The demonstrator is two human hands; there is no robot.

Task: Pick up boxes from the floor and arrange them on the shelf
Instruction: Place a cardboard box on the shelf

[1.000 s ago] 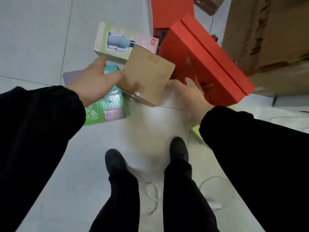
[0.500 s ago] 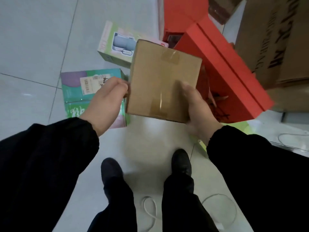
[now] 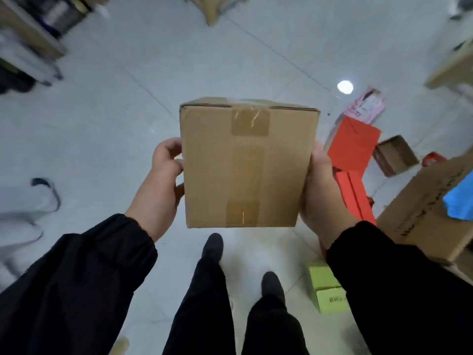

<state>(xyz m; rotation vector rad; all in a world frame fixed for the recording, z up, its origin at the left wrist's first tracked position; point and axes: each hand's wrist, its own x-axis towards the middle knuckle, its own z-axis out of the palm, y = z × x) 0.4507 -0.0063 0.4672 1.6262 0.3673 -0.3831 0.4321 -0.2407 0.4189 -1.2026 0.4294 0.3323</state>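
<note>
A small brown cardboard box (image 3: 245, 162), sealed with clear tape down its middle, is held up in front of me above the floor. My left hand (image 3: 161, 180) presses against its left side and my right hand (image 3: 320, 190) grips its right side. A blurred shelf unit (image 3: 30, 39) stands at the far left. More boxes lie on the floor to the right: red boxes (image 3: 352, 147), a pink box (image 3: 366, 105) and a green box (image 3: 327, 290).
A large cardboard carton (image 3: 425, 213) with something blue on it stands at the right. An open small carton (image 3: 395, 155) lies beyond the red boxes. Another person's light trouser leg (image 3: 25, 208) is at the left. My feet are on pale floor tiles (image 3: 102, 124).
I have lifted the brown box from the floor pile up to chest height, and my view has swung away from the pile toward the open room.
</note>
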